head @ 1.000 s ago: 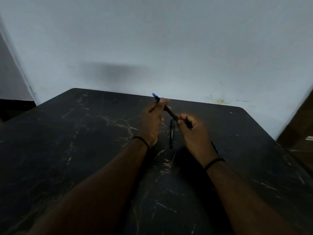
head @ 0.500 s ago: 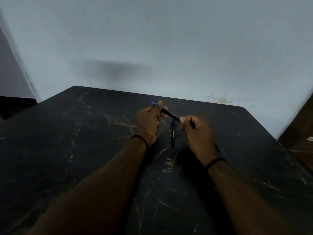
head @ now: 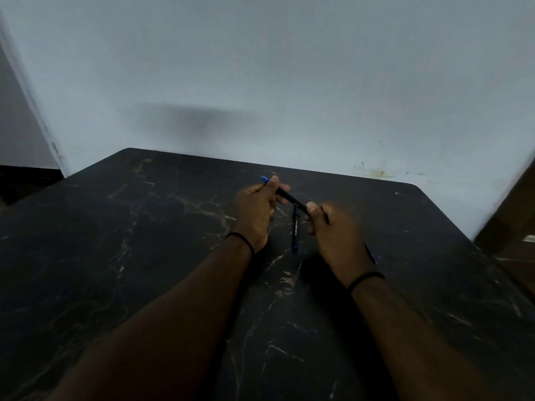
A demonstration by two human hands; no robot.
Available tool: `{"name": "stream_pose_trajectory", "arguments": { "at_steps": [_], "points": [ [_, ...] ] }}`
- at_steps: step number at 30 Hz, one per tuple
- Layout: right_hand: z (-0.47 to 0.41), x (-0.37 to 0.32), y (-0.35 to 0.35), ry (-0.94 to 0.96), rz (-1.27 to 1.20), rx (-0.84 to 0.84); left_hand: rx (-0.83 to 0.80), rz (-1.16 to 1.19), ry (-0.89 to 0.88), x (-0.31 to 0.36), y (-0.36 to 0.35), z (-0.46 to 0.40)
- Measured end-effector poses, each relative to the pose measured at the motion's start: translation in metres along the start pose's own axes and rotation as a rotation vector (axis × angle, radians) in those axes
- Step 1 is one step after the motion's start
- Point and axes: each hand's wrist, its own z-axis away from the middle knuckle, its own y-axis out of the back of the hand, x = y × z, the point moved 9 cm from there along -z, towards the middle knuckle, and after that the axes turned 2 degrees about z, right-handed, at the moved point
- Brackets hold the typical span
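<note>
A black pen (head: 290,198) with a blue end is held slantwise above the dark marble table (head: 115,256). My left hand (head: 254,211) pinches its far, blue-tipped end. My right hand (head: 335,235) grips the near end with curled fingers. A second dark pen (head: 295,232) with white lettering lies flat on the table between my two hands. Part of another blue pen (head: 371,254) shows just beyond my right wrist; the rest of it is hidden.
The table runs up against a pale wall (head: 289,82). Its right corner is rounded, with a brown piece of furniture (head: 515,227) beyond it. A darker floor area lies past the left edge.
Both hands have sunk lower towards the table with the pen between them. The pen lies flatter than a second ago. The pen on the table has not moved.
</note>
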Motion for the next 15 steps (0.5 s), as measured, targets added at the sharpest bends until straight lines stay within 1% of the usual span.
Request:
{"name": "stream_pose_trajectory", "arguments": {
  "at_steps": [3,6,11,15],
  "points": [
    [-0.0019,0.0022,-0.0036,-0.034,-0.046,-0.024,0.008,-0.008,-0.009,-0.0003,0.0005,0.0004],
    [-0.0017,0.0005,-0.0025,-0.019,-0.121,0.003,0.016,-0.002,-0.015,-0.0006,0.0013,-0.0006],
    [-0.0028,-0.0005,-0.0029,0.008,0.022,-0.016,0.009,-0.007,-0.021,0.0,-0.0012,-0.0014],
    [-0.001,0.0003,-0.0049,-0.018,-0.104,-0.013,0.012,-0.002,-0.023,0.0012,0.0002,-0.0001]
  ]
}}
